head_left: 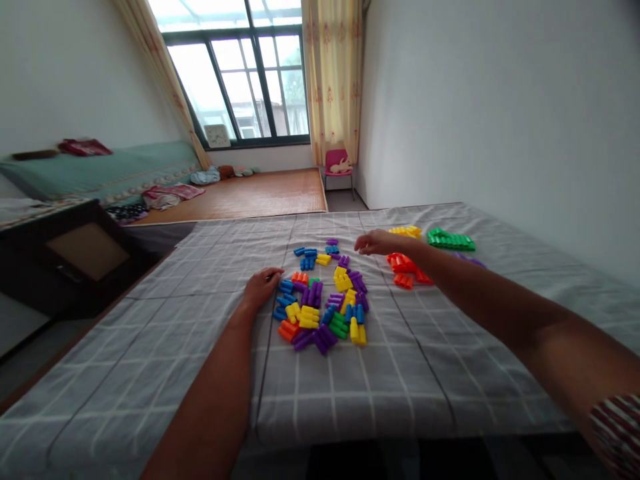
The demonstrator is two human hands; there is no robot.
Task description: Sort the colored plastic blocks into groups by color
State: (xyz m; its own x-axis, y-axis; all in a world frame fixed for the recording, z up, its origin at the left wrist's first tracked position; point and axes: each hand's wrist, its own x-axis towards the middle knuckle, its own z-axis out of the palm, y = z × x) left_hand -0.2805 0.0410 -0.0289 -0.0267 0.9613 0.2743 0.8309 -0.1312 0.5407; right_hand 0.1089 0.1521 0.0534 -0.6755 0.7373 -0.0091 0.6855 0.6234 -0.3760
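Note:
Mixed toy building blocks shaped like short joined tubes lie in a loose heap on a grey checked cloth (310,393). In the heap are purple blocks (325,339), yellow blocks (309,317), blue blocks (307,263) and green blocks (339,325). My left hand (261,288) rests on the cloth at the heap's left edge, fingers loosely stretched beside the blue blocks; I see nothing in it. My right hand (373,243) hovers at the heap's far right, between it and the sorted blocks. Its fingers are slightly bent and apart, with nothing visible in them.
To the right, grouped by colour, lie orange blocks (403,280), yellow blocks (406,232) and a row of green blocks (451,240); purple ones are partly hidden by my right forearm. Beyond stand a wooden bed platform (260,190), a pink chair (336,160) and a dark cabinet (55,267).

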